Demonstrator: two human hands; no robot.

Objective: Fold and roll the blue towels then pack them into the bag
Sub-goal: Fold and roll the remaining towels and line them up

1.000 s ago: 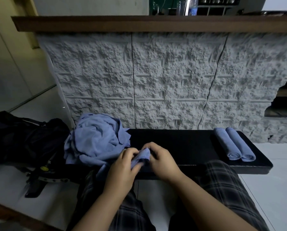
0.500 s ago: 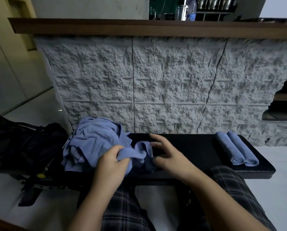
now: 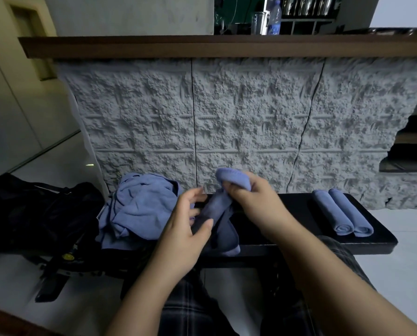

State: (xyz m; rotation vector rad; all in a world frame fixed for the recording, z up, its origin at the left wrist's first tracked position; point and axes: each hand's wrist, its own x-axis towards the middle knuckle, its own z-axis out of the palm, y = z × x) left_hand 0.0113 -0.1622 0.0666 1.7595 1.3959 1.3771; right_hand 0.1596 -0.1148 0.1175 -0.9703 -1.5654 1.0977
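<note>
The right hand (image 3: 256, 202) pinches a soft blue towel (image 3: 220, 209) above the black bench (image 3: 287, 214); the left hand (image 3: 185, 229) (fingers spread) holds nothing; two rolls (image 3: 340, 212) lie right; the bag (image 3: 32, 214) sits left.

Both bare forearms reach forward from the bottom of the view, the hands close together at mid-frame. The right hand (image 3: 253, 200) is raised a little higher, its fingers curled and pinching the upper end of a blue towel (image 3: 220, 209) that hangs down from it. The left hand (image 3: 186, 229) sits just beside and below, back toward the camera, fingers loosely spread and thumb out, at the hanging cloth without clearly gripping it.
</note>
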